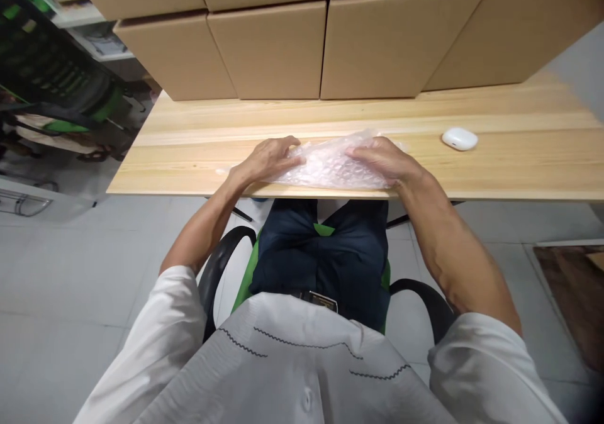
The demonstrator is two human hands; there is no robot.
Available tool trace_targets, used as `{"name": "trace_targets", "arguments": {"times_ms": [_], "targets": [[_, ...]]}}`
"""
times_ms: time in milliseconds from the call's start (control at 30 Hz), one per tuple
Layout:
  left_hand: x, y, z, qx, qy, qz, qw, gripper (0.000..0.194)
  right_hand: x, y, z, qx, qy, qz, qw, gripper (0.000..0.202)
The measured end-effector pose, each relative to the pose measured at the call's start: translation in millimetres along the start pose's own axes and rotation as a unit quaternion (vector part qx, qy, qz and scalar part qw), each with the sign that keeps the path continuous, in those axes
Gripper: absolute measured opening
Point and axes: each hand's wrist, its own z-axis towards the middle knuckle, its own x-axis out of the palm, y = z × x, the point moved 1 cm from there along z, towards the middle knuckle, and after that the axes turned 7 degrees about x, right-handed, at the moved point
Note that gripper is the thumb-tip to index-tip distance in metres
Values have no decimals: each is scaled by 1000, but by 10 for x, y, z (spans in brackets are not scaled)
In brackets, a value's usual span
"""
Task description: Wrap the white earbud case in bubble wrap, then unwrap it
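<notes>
A crumpled, see-through sheet of bubble wrap [325, 165] lies at the front edge of the wooden table. My left hand [274, 158] has hold of its left end, thumb on top and fingers curled at the far side. On the right end, my right hand [384, 158] grips the wrap with its thumb pressed on top; the other fingers are mostly hidden. Whether anything lies inside the wrap, I cannot tell. A white, rounded earbud case [460, 138] sits on the table to the right of my right hand.
Stacked cardboard boxes [278, 53] line the back of the wooden table [198, 122]. Below the table's front edge are my legs and a green chair with black armrests [224, 270]. Another dark and green chair [61, 65] stands at the left. A brown mat-like patch [573, 298] is at the right.
</notes>
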Motion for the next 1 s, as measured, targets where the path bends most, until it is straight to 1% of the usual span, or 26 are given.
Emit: {"name": "trace_targets", "arguments": {"times_ms": [33, 67, 100, 133, 167, 200, 233, 267, 300, 400, 433, 467, 533, 600, 667, 733, 800, 867, 900, 933, 967, 1000], "targets": [[-33, 26, -13, -8, 15, -4, 1000, 51, -59, 11, 44, -4, -16, -34, 999, 22], [-53, 45, -18, -14, 23, -6, 1000, 44, -123, 23, 76, -18, -46, -75, 996, 21], [-63, 57, -16, -17, 26, -7, 999, 37, -182, 36, 86, -43, -90, -122, 987, 19], [-66, 63, -8, -18, 28, -8, 999, 30, -226, 50, 69, -83, -147, -173, 970, 20], [-66, 62, 4, -19, 27, -8, 999, 24, -240, 61, 20, -133, -207, -222, 943, 27], [-66, 56, 17, -18, 26, -10, 999, 18, -214, 63, -58, -186, -258, -269, 909, 36], [-69, 44, 27, -20, 26, -15, 999, 14, -141, 54, -161, -243, -298, -314, 868, 45], [-73, 27, 32, -24, 27, -23, 999, 13, -19, 28, -274, -284, -290, -353, 843, 49], [-79, 9, 28, -31, 27, -36, 998, 16, 144, -14, -386, -319, -249, -384, 830, 52], [-86, -35, -54, -71, 37, -107, 991, 25, 726, -213, -634, -406, -68, -453, 791, 66], [-78, -37, -103, -91, 44, -147, 984, 25, 888, -292, -666, -414, -30, -470, 779, 71], [-63, -32, -159, -114, 50, -196, 973, 26, 1012, -372, -673, -418, -8, -483, 770, 75], [-16, -10, -276, -159, 55, -313, 935, 33, 1141, -519, -638, -423, 9, -498, 757, 77], [43, 5, -381, -193, 53, -420, 885, 44, 1147, -636, -575, -431, 2, -497, 754, 69], [97, -5, -459, -215, 51, -487, 845, 53, 1104, -719, -521, -439, -11, -476, 761, 59], [131, -45, -518, -221, 57, -519, 824, 57, 1063, -774, -488, -442, -20, -437, 783, 50], [140, -93, -571, -208, 75, -535, 815, 57, 1035, -805, -477, -437, -26, -386, 812, 43], [126, -113, -625, -186, 94, -532, 821, 54, 1007, -811, -481, -427, -30, -340, 838, 40], [111, -102, -651, -173, 90, -514, 835, 52, 990, -805, -487, -421, -29, -321, 848, 40], [93, -76, -675, -156, 69, -480, 860, 49, 969, -794, -494, -414, -24, -306, 857, 40], [72, -38, -694, -133, 28, -426, 894, 45, 947, -778, -501, -408, -15, -294, 864, 41], [50, 3, -708, -100, -25, -351, 931, 42, 923, -759, -508, -404, -3, -284, 869, 42]]}}
